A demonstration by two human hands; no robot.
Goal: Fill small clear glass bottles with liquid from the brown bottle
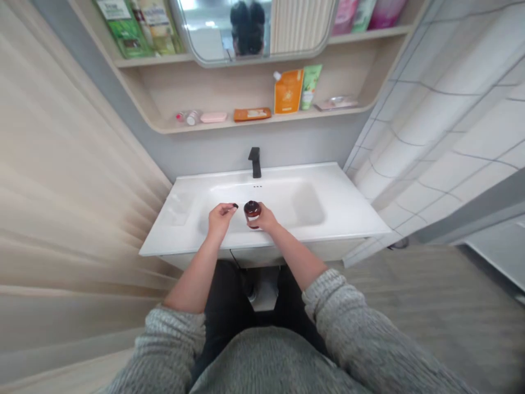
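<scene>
Over the front of the white sink basin, my right hand is wrapped round a dark brown bottle with a pale label. The bottle stands upright and its narrow neck points up at me. To its left, my left hand pinches a small black cap between thumb and fingertips. Cap and bottle are apart, with a small gap between them. The bottle's underside is hidden from this angle.
A black faucet rises behind the basin. Above it, a wooden shelf holds an orange pouch, a green tube, an orange packet and a pink bar. A beige curtain hangs at left.
</scene>
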